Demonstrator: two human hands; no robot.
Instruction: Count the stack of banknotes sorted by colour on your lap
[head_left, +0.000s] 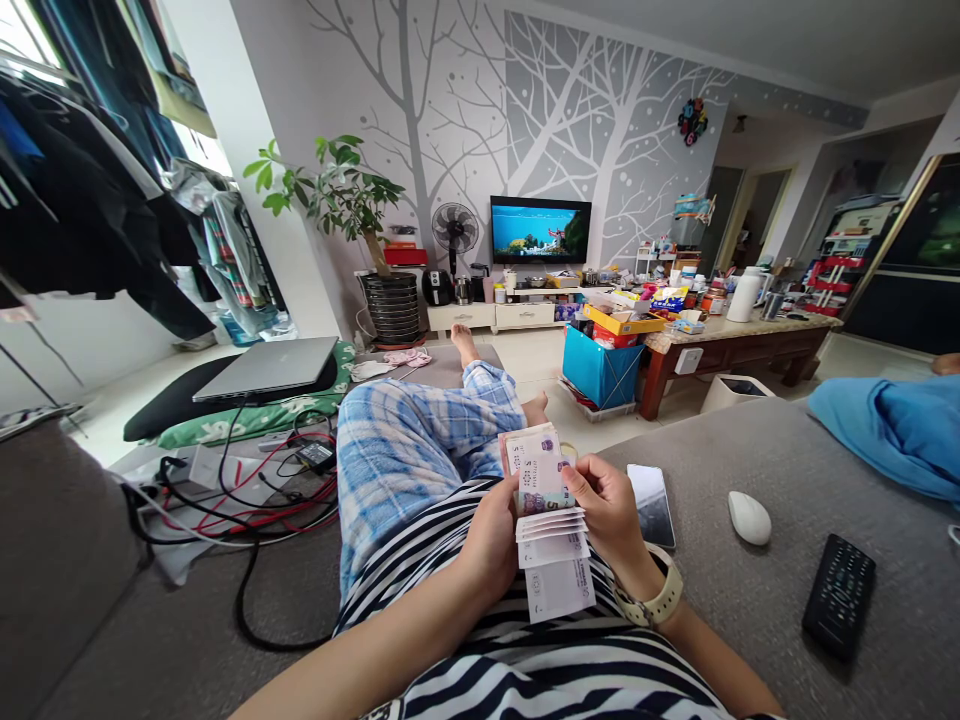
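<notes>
A stack of banknotes (541, 475) is held up over my lap, between both hands. My left hand (491, 530) is closed round the left side of the stack. On the right edge, the thumb and fingers of my right hand (604, 500) pinch the notes. Several notes are fanned and folded down toward me, and the lowest one hangs below my hands. A figure 5 shows on the upper notes. A watch with a pale strap (660, 595) is on my right wrist.
A phone (651, 505), a white mouse (749, 518) and a black remote (838, 597) lie on the sofa to my right. Tangled cables (247, 490) and a closed laptop (266, 368) are at my left. Beyond stand a blue storage box (600, 368) and a crowded table (712, 340).
</notes>
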